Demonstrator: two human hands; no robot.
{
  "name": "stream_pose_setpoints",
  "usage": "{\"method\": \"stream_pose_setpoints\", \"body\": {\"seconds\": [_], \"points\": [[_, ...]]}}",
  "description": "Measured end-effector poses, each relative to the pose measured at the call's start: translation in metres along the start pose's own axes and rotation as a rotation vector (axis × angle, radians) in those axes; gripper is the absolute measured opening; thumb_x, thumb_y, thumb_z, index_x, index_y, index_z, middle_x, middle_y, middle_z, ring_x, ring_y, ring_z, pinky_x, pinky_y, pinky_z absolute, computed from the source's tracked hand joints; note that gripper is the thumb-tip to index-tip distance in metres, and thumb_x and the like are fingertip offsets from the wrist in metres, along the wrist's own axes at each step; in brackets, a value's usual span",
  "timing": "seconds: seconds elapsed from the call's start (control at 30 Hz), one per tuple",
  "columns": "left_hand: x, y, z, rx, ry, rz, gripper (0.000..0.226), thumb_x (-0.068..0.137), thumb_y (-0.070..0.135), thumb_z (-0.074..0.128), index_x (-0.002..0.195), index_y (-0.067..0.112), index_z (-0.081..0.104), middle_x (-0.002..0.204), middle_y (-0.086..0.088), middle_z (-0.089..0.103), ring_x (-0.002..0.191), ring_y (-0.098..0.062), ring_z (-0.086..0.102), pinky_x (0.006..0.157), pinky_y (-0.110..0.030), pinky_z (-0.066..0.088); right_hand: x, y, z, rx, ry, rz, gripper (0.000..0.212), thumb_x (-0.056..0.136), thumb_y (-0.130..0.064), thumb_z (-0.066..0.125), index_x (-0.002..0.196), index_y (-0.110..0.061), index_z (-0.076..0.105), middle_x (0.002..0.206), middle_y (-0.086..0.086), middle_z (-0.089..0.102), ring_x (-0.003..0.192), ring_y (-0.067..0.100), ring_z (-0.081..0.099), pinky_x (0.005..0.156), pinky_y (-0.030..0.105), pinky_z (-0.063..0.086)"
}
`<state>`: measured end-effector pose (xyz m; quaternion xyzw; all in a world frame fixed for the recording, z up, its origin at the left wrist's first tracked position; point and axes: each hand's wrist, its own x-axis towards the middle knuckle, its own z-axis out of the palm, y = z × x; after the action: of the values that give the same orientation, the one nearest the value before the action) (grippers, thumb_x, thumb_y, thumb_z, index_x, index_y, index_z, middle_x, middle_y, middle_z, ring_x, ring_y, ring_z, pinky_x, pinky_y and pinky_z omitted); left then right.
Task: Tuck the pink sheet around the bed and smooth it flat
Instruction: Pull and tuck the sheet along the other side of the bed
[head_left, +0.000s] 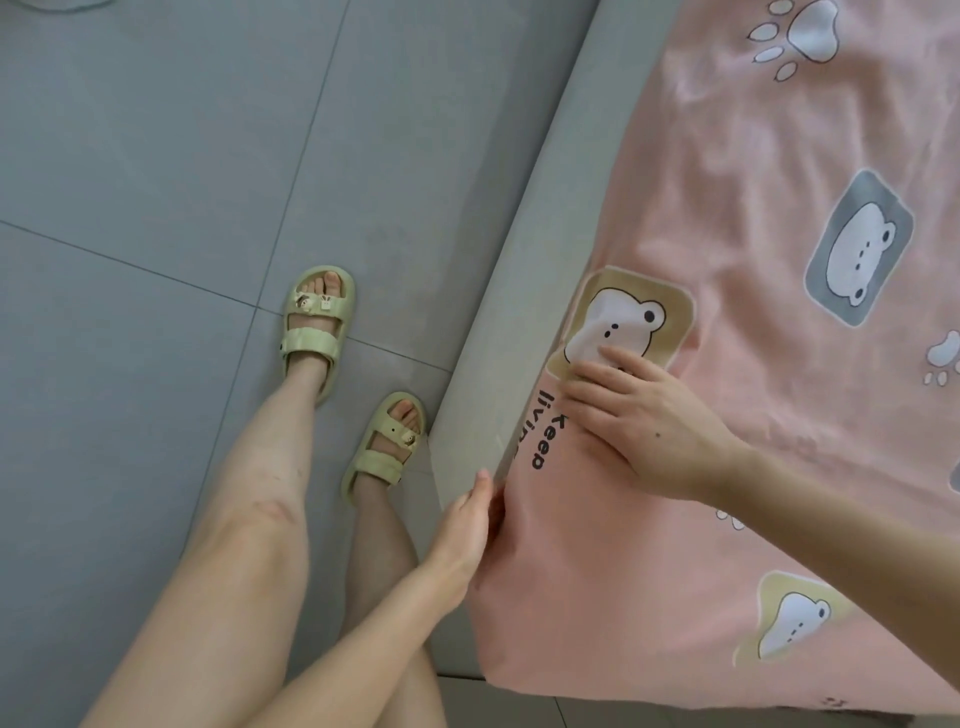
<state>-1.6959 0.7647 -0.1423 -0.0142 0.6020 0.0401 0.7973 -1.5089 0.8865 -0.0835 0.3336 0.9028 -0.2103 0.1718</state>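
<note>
while the right hand (639, 415) presses flat, fingers straight, on the pink sheet (753, 208) near the bed (540, 260) edge, the left hand (462, 530) meets the sheet's hanging side, fingers hidden; grip unclear.

Sheet (753, 467) on bed (519, 260); floor (156, 156) left; left hand (462, 525) seemingly at sheet's edge.

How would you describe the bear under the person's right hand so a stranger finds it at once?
Start at the pink sheet covering the bed. Along its floor-side edge, find the white bear in a tan patch beside the black lettering. Unlike the other tan bear, the right hand touches it.
</note>
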Motion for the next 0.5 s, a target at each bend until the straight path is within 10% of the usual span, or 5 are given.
{"method": "stream_pose_setpoints", "body": {"seconds": [0.17,0.5], "points": [[0.016,-0.006,0.011,0.081,-0.154,-0.133,0.057,0.096,0.056,0.023,0.122,0.022,0.06,0.127,0.004,0.059,0.116,-0.01,0.054,0.106,-0.028,0.036,0.022,-0.017,0.001,-0.006,-0.126,0.002,0.051,0.097,-0.035,0.024,0.07,-0.015,0.063,0.068,-0.002,0.057,0.069,0.025,0.054,0.088,0.037,0.042],[0.024,0.007,-0.001,0.243,-0.333,-0.326,0.062,0.095,0.058,0.017,0.132,0.02,0.049,0.132,-0.005,0.056,0.121,-0.024,0.052,0.097,-0.039,0.044,0.038,-0.031,0.023,0.017,-0.189,0.056,0.041,0.097,-0.041,0.031,0.068,-0.018,0.048,0.066,-0.001,0.064,0.066,0.025,0.046,0.079,0.035,0.034]]}}
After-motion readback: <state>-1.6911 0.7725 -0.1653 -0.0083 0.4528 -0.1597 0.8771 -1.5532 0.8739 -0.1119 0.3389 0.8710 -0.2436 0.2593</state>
